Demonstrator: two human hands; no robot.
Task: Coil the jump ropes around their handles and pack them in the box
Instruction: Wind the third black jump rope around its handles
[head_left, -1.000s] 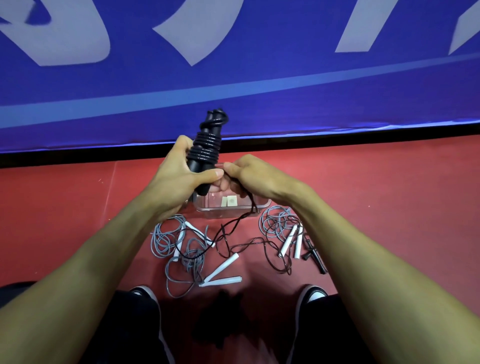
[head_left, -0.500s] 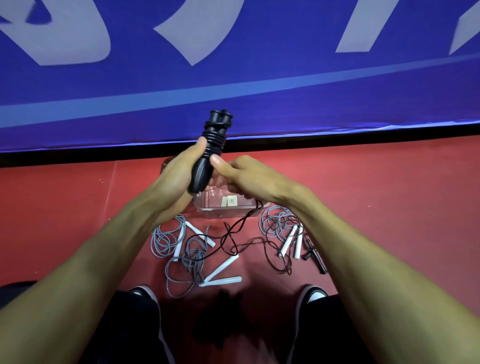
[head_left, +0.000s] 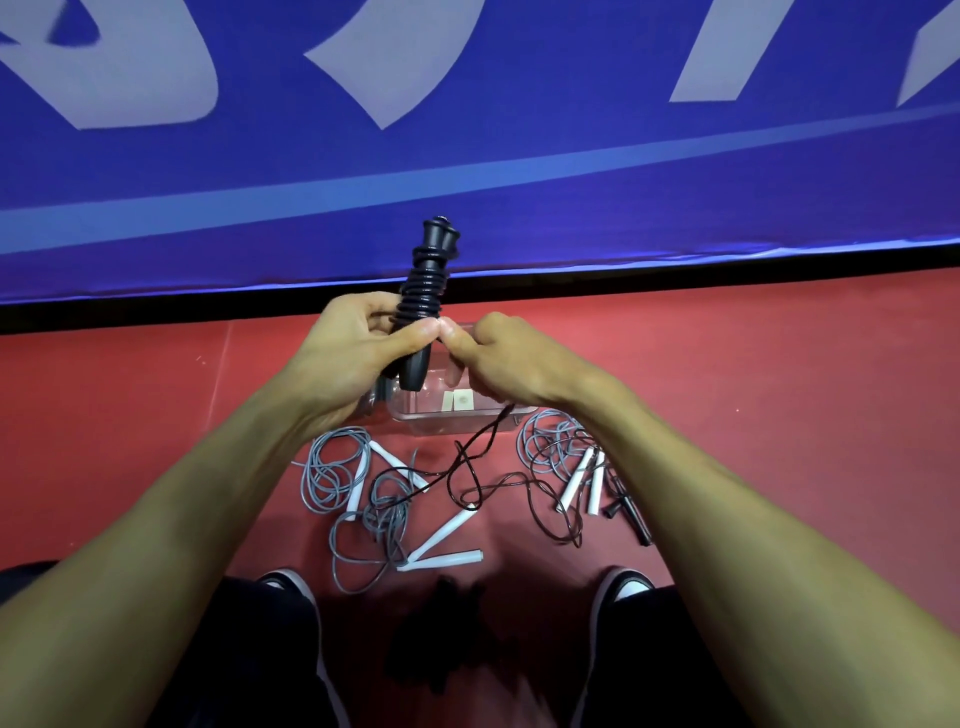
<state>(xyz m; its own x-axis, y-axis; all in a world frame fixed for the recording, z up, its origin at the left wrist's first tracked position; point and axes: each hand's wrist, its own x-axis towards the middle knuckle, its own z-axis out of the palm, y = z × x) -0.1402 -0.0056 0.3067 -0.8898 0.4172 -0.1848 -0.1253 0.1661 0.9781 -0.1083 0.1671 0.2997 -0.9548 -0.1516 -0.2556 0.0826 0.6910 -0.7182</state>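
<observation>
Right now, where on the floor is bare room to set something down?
Bare red floor lies left of the grey ropes, and more right of the black handles. Between the clear box and the shoes it is crowded with tangled cord.

Both bare forearms reach forward from the lower corners and converge at the middle, wrists nearly level with each other. The left hand (head_left: 345, 353) is curled around the pair of black plastic jump-rope handles wrapped in black cord (head_left: 423, 296), holding them upright with a slight tilt, thumb pressed across the front near the lowest coil. The right hand (head_left: 511, 364) sits just beside it, knuckles up, fingers curled tight, pinching the thin black rope (head_left: 470, 457) that trails down from under the palm. The two thumbs almost touch. Below, dark-trousered knees frame the view.
</observation>
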